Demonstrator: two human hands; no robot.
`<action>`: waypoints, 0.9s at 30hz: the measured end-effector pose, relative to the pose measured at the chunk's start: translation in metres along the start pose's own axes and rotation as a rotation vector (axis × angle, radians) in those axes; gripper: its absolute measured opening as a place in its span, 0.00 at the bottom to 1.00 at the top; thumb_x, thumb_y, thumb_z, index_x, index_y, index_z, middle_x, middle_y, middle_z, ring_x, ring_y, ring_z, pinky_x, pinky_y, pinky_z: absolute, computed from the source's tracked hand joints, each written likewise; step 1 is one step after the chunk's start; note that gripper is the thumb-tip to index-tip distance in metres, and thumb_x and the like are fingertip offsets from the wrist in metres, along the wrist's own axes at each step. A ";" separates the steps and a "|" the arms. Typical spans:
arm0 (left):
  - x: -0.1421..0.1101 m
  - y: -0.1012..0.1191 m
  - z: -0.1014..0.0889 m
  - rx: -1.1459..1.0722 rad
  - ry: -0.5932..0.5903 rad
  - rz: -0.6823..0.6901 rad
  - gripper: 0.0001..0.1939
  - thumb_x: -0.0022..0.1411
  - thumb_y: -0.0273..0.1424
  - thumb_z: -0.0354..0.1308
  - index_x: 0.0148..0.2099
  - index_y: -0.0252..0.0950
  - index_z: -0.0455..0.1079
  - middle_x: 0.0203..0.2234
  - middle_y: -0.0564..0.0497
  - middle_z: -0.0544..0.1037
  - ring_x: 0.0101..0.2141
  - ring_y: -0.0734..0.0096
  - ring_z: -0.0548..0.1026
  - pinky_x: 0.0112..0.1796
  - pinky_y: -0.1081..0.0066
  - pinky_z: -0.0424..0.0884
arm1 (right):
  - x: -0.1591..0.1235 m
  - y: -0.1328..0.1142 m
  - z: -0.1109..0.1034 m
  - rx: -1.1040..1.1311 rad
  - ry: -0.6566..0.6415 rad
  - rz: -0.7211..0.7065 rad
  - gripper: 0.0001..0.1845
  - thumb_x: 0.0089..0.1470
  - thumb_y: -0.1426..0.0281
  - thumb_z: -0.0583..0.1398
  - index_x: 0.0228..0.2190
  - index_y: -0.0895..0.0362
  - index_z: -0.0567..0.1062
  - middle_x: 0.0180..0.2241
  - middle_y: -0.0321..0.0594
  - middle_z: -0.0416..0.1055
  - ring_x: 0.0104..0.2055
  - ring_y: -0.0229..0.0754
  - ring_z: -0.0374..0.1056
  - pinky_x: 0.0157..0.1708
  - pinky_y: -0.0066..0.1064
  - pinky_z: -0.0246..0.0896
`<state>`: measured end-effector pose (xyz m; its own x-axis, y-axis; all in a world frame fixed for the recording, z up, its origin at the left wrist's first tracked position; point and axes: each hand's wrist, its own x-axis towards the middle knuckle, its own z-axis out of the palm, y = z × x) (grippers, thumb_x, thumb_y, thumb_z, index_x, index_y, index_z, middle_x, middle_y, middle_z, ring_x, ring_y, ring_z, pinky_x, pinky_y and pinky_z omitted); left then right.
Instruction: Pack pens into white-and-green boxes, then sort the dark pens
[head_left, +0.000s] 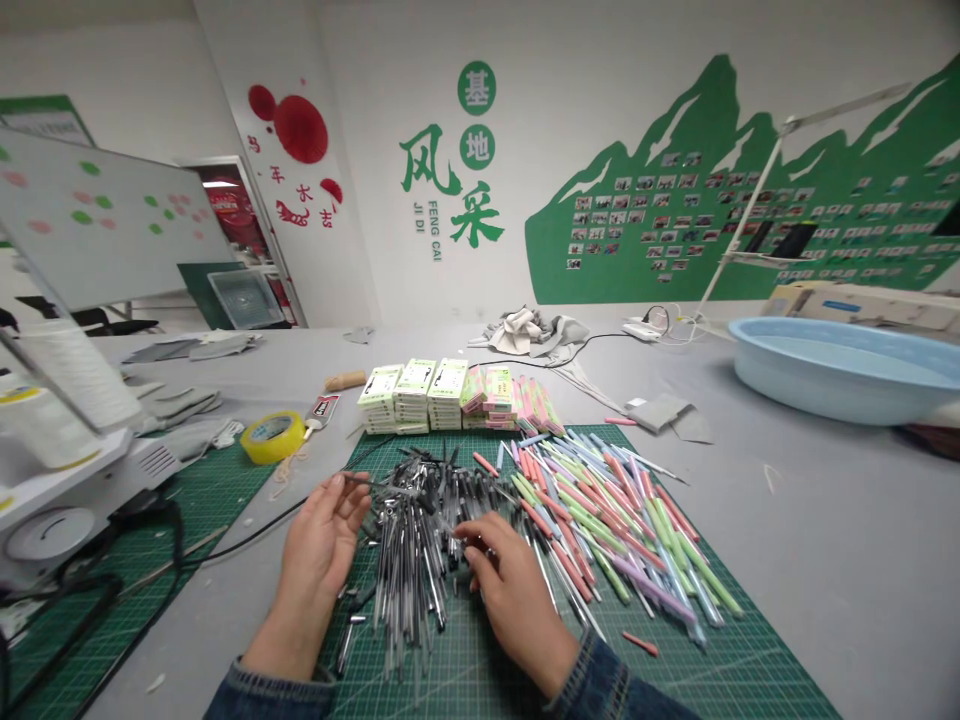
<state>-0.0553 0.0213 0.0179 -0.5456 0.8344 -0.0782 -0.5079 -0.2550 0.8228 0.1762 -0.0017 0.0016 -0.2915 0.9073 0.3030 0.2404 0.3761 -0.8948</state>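
Note:
My left hand is raised at the left of the dark pile, its thumb and index finger pinched on a thin dark pen part that points right. My right hand hovers over the front of the pile, fingers curled in; whether anything small is between the fingertips is hidden. Clear and black pen barrels lie heaped between the hands, with black caps and small parts behind them. To the right spreads a heap of pink, green, blue and purple pens. Everything rests on a green cutting mat.
Stacked small boxes stand behind the piles. Yellow tape lies left, near a sewing machine and a black cable. A blue basin sits at right; cloth scraps lie at the back.

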 end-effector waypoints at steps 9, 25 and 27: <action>0.000 0.006 -0.002 0.017 -0.003 0.030 0.09 0.62 0.19 0.51 0.33 0.31 0.71 0.26 0.49 0.80 0.24 0.78 0.77 0.25 0.78 0.77 | 0.002 0.004 0.000 -0.002 0.007 0.007 0.15 0.53 0.82 0.53 0.36 0.54 0.74 0.36 0.37 0.69 0.40 0.41 0.66 0.41 0.31 0.59; 0.000 0.010 -0.001 0.103 -0.003 0.087 0.05 0.59 0.22 0.54 0.33 0.33 0.70 0.25 0.51 0.79 0.24 0.77 0.76 0.26 0.76 0.77 | 0.001 0.003 -0.002 -0.047 0.000 -0.052 0.17 0.52 0.84 0.53 0.36 0.54 0.74 0.35 0.37 0.69 0.40 0.40 0.66 0.42 0.30 0.59; 0.000 0.011 -0.001 0.108 -0.001 0.084 0.04 0.59 0.23 0.54 0.33 0.33 0.70 0.25 0.51 0.79 0.23 0.76 0.76 0.26 0.76 0.77 | 0.002 0.003 -0.002 -0.045 -0.001 -0.052 0.17 0.52 0.84 0.53 0.36 0.55 0.74 0.35 0.37 0.69 0.40 0.40 0.66 0.41 0.30 0.59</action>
<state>-0.0612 0.0181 0.0262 -0.5827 0.8126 -0.0063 -0.3859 -0.2698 0.8822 0.1783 0.0012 0.0001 -0.3057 0.8861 0.3484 0.2659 0.4308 -0.8624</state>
